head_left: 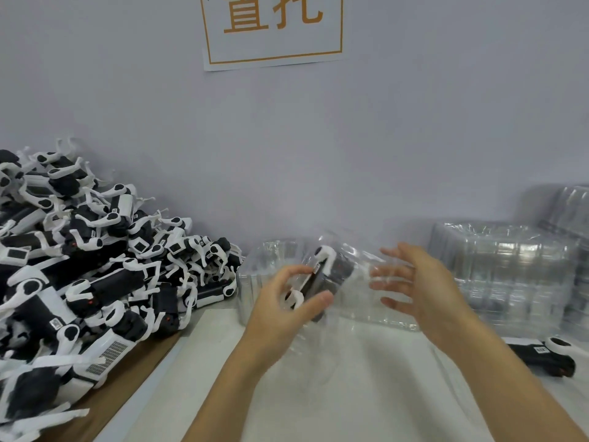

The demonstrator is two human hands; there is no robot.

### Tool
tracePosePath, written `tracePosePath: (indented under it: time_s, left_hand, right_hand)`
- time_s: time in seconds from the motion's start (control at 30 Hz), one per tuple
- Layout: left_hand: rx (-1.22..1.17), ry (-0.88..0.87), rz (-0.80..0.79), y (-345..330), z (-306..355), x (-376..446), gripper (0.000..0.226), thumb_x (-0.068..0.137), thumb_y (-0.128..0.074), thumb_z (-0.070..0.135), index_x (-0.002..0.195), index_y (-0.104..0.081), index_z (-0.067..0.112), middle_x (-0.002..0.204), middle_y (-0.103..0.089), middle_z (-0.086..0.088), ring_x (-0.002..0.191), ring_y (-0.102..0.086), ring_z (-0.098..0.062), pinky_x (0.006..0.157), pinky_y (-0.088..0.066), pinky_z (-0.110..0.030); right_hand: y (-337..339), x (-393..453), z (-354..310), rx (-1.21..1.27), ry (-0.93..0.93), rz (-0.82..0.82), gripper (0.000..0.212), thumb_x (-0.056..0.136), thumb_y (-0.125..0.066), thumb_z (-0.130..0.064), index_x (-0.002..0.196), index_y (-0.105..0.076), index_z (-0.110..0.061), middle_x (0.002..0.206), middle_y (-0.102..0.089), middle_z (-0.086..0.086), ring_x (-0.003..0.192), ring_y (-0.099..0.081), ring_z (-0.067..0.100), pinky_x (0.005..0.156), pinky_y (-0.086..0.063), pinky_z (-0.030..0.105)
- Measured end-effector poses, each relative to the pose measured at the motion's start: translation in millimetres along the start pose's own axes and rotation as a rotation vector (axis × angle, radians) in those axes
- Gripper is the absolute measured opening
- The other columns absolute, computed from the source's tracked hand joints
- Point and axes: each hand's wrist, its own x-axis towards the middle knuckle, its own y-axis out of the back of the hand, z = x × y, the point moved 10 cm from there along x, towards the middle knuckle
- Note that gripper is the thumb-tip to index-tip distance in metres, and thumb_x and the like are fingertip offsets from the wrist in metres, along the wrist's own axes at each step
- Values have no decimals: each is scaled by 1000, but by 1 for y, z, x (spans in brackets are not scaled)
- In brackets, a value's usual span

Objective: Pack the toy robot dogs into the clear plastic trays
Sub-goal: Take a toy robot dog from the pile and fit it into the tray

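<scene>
A black-and-white toy robot dog point(331, 275) sits tilted in mid-air inside a clear plastic tray point(360, 311) above the white table. My left hand point(283, 307) grips the dog's lower end, thumb and fingers curled round it. My right hand point(424, 282) is on the tray's right side with its fingers straight and spread; they look to be against the clear plastic. The picture is blurred by motion, so the tray's edges are hard to make out.
A big pile of toy robot dogs point(79, 266) covers a brown board at the left. Stacks of clear trays point(503, 269) stand at the right, with more point(264, 266) behind my left hand. One loose dog point(548, 358) lies at the right edge. A wall stands close behind.
</scene>
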Motion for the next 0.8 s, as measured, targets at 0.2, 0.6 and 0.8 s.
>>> tracePosePath:
  time_s: [0.2, 0.6, 0.8]
  left_hand:
    - [526, -118, -104, -24, 0, -6, 74, 54, -65, 80, 121, -49, 55, 147, -27, 29, 138, -16, 5, 113, -20, -28]
    - [680, -279, -64, -36, 12, -10, 80, 55, -64, 78, 129, -39, 57, 153, -12, 24, 135, -3, 4, 108, -12, -27]
    - [761, -324, -29, -36, 18, -11, 80, 60, -67, 74, 134, -46, 49, 158, -12, 15, 145, -6, -13, 111, -11, -29]
  right_hand:
    - [13, -1, 9, -301, -113, -65, 65, 57, -67, -74, 106, -63, -31, 97, -66, 3, 88, -66, 21, 74, -51, 36]
    - [16, 1, 8, -387, 16, 12, 89, 61, -90, -44, 138, -52, -22, 115, -60, -9, 111, -62, 18, 93, -51, 36]
    - [17, 0, -3, -421, 102, 51, 91, 64, -89, -42, 143, -48, -25, 86, -42, -14, 85, -48, 12, 73, -41, 24]
